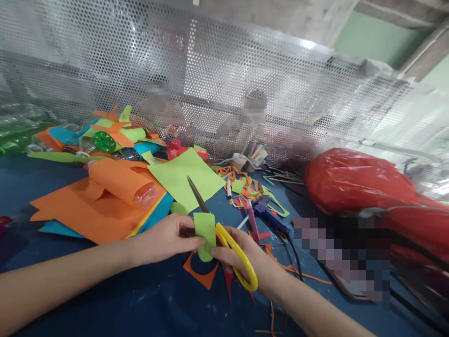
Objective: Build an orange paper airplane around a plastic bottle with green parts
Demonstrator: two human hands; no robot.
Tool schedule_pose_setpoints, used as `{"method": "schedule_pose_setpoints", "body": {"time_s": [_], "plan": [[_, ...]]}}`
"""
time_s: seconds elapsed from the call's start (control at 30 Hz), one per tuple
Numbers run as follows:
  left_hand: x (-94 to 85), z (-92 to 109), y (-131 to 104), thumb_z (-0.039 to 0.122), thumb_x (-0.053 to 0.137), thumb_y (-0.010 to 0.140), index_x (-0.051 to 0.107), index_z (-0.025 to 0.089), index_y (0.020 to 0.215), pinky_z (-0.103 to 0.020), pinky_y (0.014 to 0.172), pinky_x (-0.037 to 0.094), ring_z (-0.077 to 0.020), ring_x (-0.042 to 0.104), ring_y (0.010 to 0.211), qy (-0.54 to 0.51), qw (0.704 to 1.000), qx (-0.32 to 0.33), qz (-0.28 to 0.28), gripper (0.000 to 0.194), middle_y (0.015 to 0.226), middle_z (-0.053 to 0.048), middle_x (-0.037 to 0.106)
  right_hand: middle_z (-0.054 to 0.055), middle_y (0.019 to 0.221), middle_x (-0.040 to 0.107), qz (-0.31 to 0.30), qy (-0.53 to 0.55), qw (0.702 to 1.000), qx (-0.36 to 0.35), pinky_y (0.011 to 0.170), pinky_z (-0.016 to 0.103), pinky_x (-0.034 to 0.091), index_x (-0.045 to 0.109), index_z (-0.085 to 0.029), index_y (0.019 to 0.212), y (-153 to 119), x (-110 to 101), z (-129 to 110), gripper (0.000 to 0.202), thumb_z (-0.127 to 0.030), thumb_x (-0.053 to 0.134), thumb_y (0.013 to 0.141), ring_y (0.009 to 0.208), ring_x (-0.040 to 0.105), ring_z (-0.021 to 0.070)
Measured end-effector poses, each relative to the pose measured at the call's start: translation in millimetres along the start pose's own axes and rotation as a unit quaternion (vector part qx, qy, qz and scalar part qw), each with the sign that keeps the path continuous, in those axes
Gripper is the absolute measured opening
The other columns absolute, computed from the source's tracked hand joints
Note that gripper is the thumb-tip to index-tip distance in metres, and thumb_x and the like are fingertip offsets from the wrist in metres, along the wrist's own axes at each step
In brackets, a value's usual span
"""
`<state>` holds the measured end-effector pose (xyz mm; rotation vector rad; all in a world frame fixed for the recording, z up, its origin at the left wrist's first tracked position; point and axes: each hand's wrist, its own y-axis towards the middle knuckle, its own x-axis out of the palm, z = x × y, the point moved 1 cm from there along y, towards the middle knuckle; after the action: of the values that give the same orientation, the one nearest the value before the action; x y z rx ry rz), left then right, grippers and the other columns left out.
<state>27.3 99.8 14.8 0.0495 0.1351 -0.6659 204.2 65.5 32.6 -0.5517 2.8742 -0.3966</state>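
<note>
My left hand (pixel 178 236) pinches a small lime-green paper piece (pixel 204 229) with a rounded lower end. My right hand (pixel 242 250) is closed about yellow-handled scissors (pixel 245 267), and its thumb touches the paper's lower right edge. The dark blades point up and away to the left, partly hidden behind the paper. Below the hands lies an orange paper offcut (pixel 203 278) with a curved cut-out. Just beyond the blades rests a large lime-green sheet (pixel 189 178). Orange sheets (pixel 80 208), one part rolled around a clear bottle, lie to the left over blue and yellow ones.
Paper-covered bottles (pixel 115 131) crowd the back left. A blue glue gun (pixel 271 215) with its cord, a pink marker (pixel 252 222) and paper scraps (pixel 245 185) lie to the right. A red plastic bag (pixel 347 182) bulges at far right. Perforated metal sheeting (pixel 210 79) borders the blue table.
</note>
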Motion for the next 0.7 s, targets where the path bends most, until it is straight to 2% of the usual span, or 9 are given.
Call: {"method": "schedule_pose_setpoints", "body": {"time_s": [0.07, 0.13, 0.27, 0.33, 0.47, 0.6, 0.7], "plan": [[-1.5, 1, 1, 0.024, 0.065, 0.076, 0.068, 0.021, 0.098, -0.033, 0.084, 0.048, -0.0210, 0.065, 0.094, -0.032, 0.999, 0.006, 0.011, 0.023, 0.101, -0.005, 0.072, -0.010, 0.049, 0.042, 0.000, 0.001, 1.000, -0.005, 0.038, 0.017, 0.026, 0.048, -0.018, 0.074, 1, -1, 1, 0.021, -0.032, 0.063, 0.072, 0.039, 0.036, 0.0039], [-1.7, 3, 1, 0.020, 0.067, 0.073, 0.064, 0.021, 0.104, -0.033, 0.086, 0.048, -0.0204, 0.064, 0.097, -0.091, 0.995, 0.000, 0.032, 0.031, 0.106, -0.005, 0.070, -0.010, 0.048, 0.040, -0.014, 0.014, 1.000, -0.009, 0.039, 0.017, 0.026, 0.047, -0.018, 0.073, 2, -3, 1, 0.023, -0.036, 0.062, 0.074, 0.039, 0.034, 0.0038], [1.2, 5, -3, 0.019, 0.069, 0.072, 0.062, 0.021, 0.094, -0.027, 0.075, 0.050, -0.0146, 0.065, 0.079, -0.211, 0.973, -0.039, 0.083, 0.024, 0.086, 0.000, 0.070, -0.011, 0.048, 0.040, -0.028, 0.031, 0.999, -0.011, 0.039, 0.017, 0.026, 0.048, -0.018, 0.076, 2, -4, 1, 0.026, -0.037, 0.066, 0.071, 0.039, 0.033, 0.0036], [2.6, 5, -4, 0.017, 0.068, 0.070, 0.062, 0.020, 0.089, -0.026, 0.074, 0.050, -0.0134, 0.064, 0.075, -0.236, 0.967, -0.052, 0.086, 0.020, 0.081, 0.001, 0.069, -0.011, 0.047, 0.039, -0.025, 0.032, 0.999, -0.014, 0.039, 0.017, 0.026, 0.046, -0.018, 0.074, 3, -3, 1, 0.026, -0.035, 0.065, 0.072, 0.038, 0.032, 0.0032], [1.5, 7, -4, 0.015, 0.067, 0.070, 0.062, 0.021, 0.090, -0.025, 0.072, 0.050, -0.0137, 0.062, 0.077, -0.190, 0.980, -0.024, 0.062, 0.022, 0.081, 0.002, 0.067, -0.011, 0.045, 0.038, 0.008, 0.048, 0.998, -0.038, 0.037, 0.017, 0.025, 0.044, -0.019, 0.071, 8, -5, 5, 0.026, -0.038, 0.061, 0.074, 0.036, 0.030, 0.0037], [-3.1, 12, -2, 0.031, 0.062, 0.079, 0.063, 0.019, 0.096, -0.033, 0.080, 0.050, -0.0187, 0.062, 0.087, -0.136, 0.990, -0.019, 0.042, 0.021, 0.094, -0.004, 0.066, -0.011, 0.044, 0.037, 0.043, 0.057, 0.996, -0.049, 0.035, 0.017, 0.024, 0.042, -0.020, 0.070, 12, -12, 8, 0.026, -0.039, 0.060, 0.073, 0.036, 0.030, 0.0041], [-8.9, 15, -1, 0.037, 0.061, 0.080, 0.061, 0.021, 0.105, -0.032, 0.079, 0.048, -0.0205, 0.059, 0.092, -0.028, 0.996, -0.006, 0.089, 0.029, 0.097, -0.003, 0.063, -0.010, 0.045, 0.039, 0.036, 0.016, 0.998, -0.044, 0.035, 0.016, 0.024, 0.045, -0.019, 0.070, 12, -17, 6, 0.025, -0.038, 0.062, 0.072, 0.035, 0.031, 0.0035]]}}
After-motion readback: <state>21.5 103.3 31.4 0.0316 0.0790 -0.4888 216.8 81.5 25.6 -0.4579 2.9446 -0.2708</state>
